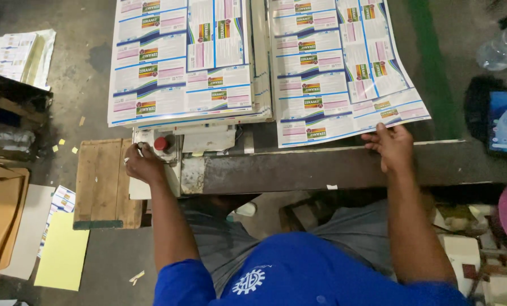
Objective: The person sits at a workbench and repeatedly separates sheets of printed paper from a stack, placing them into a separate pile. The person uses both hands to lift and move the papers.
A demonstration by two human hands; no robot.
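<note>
The right stack of printed sheets (344, 68) is lying on the worktop (321, 167), its near corner hanging a little over the front edge, and the right hand (391, 147) is resting on that corner with the fingers (372, 139) spread flat on the top sheet rather than pinching it. These sheets are looking thin, glossy and light, so they are probably sliding easily over one another and bending if lifted by one corner; a stack of them is likely weighing more than it seems, and the safest hold is appearing to be along the near edge, thumb under and fingers on top, or both hands at opposite edges. Just beside it, the left stack (180, 62) is sitting squarer and slightly further back. The left hand (143, 163) is lying against a small control box (163, 148) beside a red button (160, 143); its fingers are curling, though whether they are pressing anything is hard to tell from above. A wooden board (103, 181) is sitting left of the box, with yellow paper (63, 255) on the floor and a plastic bottle (503, 48) far right.
</note>
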